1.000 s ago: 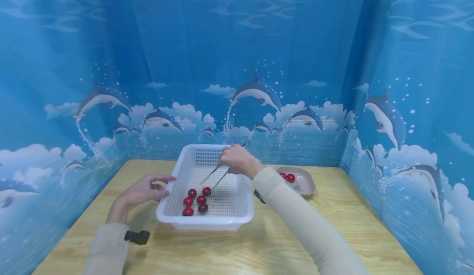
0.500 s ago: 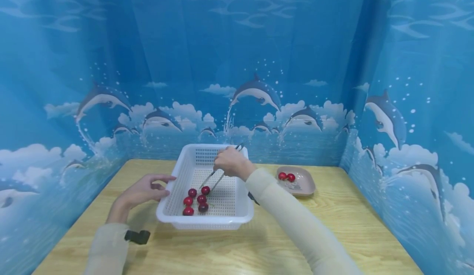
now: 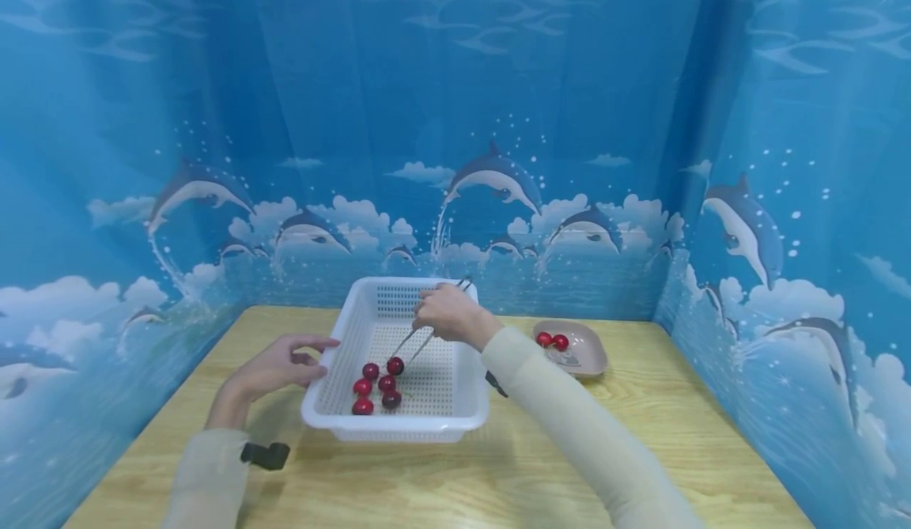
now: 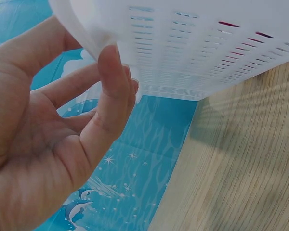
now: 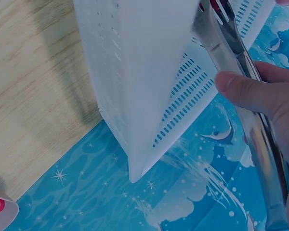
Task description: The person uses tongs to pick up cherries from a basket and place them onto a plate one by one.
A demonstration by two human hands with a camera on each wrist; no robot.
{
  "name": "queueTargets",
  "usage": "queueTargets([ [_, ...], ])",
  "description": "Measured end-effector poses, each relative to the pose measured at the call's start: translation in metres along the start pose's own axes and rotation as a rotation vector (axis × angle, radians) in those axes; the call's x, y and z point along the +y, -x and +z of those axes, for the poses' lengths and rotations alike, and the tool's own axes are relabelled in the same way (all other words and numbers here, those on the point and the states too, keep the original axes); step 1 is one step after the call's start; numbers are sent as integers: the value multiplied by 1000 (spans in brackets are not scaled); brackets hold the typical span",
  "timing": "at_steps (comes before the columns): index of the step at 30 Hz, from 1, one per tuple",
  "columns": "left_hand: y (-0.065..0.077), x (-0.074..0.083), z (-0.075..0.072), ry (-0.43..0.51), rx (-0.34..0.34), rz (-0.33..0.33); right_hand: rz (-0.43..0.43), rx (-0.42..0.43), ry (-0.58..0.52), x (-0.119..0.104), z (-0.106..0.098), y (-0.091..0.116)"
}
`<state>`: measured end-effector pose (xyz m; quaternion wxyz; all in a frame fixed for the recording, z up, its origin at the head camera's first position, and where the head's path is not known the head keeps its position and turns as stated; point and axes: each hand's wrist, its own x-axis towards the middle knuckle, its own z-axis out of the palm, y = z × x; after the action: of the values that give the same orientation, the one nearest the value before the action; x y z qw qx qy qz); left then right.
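Observation:
A white perforated plastic basket (image 3: pixel 434 423) stands on the table with several dark red cherries (image 3: pixel 387 383) at its near left. My left hand (image 3: pixel 274 367) pinches the basket's left rim; in the left wrist view the thumb (image 4: pixel 113 82) lies against the outer side. Over the basket, my right hand (image 3: pixel 455 313) grips metal tongs (image 3: pixel 421 345), whose tips reach down on either side of the farthest cherry (image 3: pixel 395 365). The right wrist view shows the thumb on one arm of the tongs (image 5: pixel 260 139), with a bit of red between the slotted ends.
A pinkish-beige dish (image 3: pixel 589 353) stands right of the basket, partly behind the right sleeve, with two red cherries (image 3: pixel 552 341) in it. The wooden table (image 3: pixel 398 481) ends at blue dolphin-printed curtains (image 3: pixel 441 118) at the back and sides.
My right hand has moved slightly left and back a little, and the tongs' tips have come to the farthest cherry, which has shifted slightly. The left hand and basket stay put.

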<state>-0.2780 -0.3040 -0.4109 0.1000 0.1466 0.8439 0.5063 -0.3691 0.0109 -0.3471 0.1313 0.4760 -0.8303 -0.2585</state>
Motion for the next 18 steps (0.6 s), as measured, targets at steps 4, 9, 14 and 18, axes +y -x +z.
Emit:
queueTargets([
  [4, 0, 0, -1, 4, -6, 2, -7, 26, -12, 4, -3, 9],
  [9, 0, 0, -1, -1, -9, 9, -3, 42, -8, 11, -5, 18],
  [14, -1, -1, -1, -10, -6, 13, 16, 43, -24, 17, -9, 27],
  [18, -1, -2, -1, -7, -15, 28, 43, 32, -64, 20, -14, 34],
])
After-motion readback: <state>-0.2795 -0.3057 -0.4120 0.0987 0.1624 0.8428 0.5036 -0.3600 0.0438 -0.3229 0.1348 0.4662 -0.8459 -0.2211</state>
